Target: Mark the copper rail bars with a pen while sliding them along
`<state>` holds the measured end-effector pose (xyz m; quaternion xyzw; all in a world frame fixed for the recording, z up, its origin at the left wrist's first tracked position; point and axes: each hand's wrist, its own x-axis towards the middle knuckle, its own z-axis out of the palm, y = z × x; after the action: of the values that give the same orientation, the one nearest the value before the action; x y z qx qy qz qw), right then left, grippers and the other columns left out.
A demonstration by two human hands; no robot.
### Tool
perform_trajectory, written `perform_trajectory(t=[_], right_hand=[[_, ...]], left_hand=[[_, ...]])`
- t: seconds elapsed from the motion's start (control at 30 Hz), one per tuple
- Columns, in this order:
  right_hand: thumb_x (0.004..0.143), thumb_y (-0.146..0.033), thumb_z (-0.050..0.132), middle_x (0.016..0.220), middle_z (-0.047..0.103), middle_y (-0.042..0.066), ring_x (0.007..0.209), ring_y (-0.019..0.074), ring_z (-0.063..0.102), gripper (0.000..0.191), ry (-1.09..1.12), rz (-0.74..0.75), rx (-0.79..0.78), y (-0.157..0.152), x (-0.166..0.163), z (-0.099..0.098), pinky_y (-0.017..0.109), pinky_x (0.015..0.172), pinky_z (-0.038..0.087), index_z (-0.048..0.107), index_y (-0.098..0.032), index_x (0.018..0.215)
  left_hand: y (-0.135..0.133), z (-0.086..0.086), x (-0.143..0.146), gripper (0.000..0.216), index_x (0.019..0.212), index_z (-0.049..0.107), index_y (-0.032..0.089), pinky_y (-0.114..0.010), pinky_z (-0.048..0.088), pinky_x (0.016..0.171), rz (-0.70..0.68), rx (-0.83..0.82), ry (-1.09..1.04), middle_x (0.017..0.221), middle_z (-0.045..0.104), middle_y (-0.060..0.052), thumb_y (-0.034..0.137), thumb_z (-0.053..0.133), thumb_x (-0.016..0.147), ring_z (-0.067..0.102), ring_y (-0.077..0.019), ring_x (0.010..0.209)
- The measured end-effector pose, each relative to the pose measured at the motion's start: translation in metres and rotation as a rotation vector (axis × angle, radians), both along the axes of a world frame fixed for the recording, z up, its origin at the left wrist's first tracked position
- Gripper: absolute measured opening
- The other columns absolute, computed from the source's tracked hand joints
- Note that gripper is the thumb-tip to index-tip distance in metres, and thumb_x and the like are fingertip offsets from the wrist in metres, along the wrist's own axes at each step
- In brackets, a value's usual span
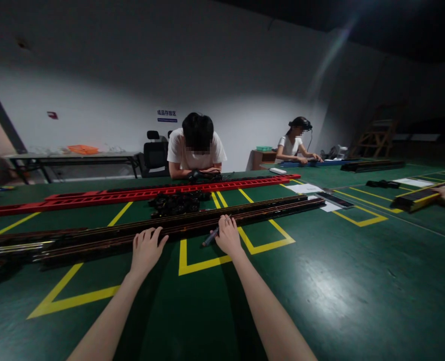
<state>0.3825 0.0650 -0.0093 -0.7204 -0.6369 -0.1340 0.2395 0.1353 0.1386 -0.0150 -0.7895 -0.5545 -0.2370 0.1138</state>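
Forearms [114,312] reach dark rails [192,227], left hand [147,250] spread at their near edge, right hand [228,236] grasping a tool [210,237]

Nearside room, dark rails [192,229] beyond

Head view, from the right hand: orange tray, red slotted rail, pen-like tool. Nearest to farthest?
1. Pen-like tool: in the right hand, sticking out leftward.
2. Red slotted rail: ahead, beyond the dark rails.
3. Orange tray: far left, on the back table.
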Motion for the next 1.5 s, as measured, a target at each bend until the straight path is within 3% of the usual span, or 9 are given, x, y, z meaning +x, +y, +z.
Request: perform_trajectory(t=[0.5, 0.83, 1.13, 1.33, 1.5], right_hand=[[0.089, -0.034, 0.047, 0.129, 0.053, 0.023, 0.126, 0.0308, 0.043, 0.041, -0.027, -0.073, 0.011, -0.037, -0.021, 0.006, 0.048, 0.105, 0.028, 0.047, -0.007, 0.120], [0.090, -0.036, 0.046, 0.124, 0.056, 0.024, 0.121, 0.0337, 0.047, 0.037, -0.051, -0.099, 0.045, -0.080, -0.036, 0.005, 0.047, 0.100, 0.034, 0.052, -0.007, 0.112], [0.091, -0.037, 0.044, 0.118, 0.060, 0.024, 0.116, 0.0348, 0.051, 0.036, -0.032, -0.126, 0.046, -0.101, -0.043, 0.005, 0.049, 0.095, 0.037, 0.054, -0.008, 0.110], [0.091, -0.034, 0.044, 0.132, 0.052, 0.020, 0.129, 0.0317, 0.041, 0.027, -0.021, 0.039, 0.046, -0.100, -0.047, 0.001, 0.051, 0.101, 0.031, 0.054, -0.013, 0.106], [0.091, -0.037, 0.047, 0.130, 0.054, 0.020, 0.126, 0.0294, 0.046, 0.030, -0.030, 0.220, 0.043, -0.097, -0.049, -0.002, 0.048, 0.102, 0.032, 0.054, -0.012, 0.105]], left_hand=[[-0.031, 0.001, -0.016, 0.052, 0.122, 0.056, 0.013, -0.050, 0.025, 0.107, -0.008, -0.134, -0.019, 0.122, 0.057, -0.016, 0.045, 0.034, 0.088, 0.048, -0.0301, 0.119], [-0.080, 0.000, -0.030, 0.047, 0.119, 0.058, 0.017, -0.050, 0.025, 0.108, -0.033, -0.112, -0.065, 0.120, 0.058, -0.014, 0.044, 0.036, 0.087, 0.048, -0.0292, 0.119], [-0.098, 0.001, -0.038, 0.047, 0.119, 0.059, 0.016, -0.054, 0.028, 0.105, -0.061, -0.112, -0.076, 0.121, 0.058, -0.015, 0.043, 0.039, 0.086, 0.048, -0.0316, 0.118], [-0.111, 0.001, -0.037, 0.041, 0.116, 0.060, 0.018, -0.052, 0.030, 0.104, -0.055, -0.100, -0.131, 0.118, 0.059, -0.013, 0.041, 0.044, 0.086, 0.050, -0.0305, 0.115], [-0.120, 0.001, -0.036, 0.037, 0.114, 0.060, 0.019, -0.053, 0.029, 0.106, -0.054, -0.097, -0.163, 0.115, 0.059, -0.012, 0.039, 0.047, 0.086, 0.049, -0.0297, 0.116]])
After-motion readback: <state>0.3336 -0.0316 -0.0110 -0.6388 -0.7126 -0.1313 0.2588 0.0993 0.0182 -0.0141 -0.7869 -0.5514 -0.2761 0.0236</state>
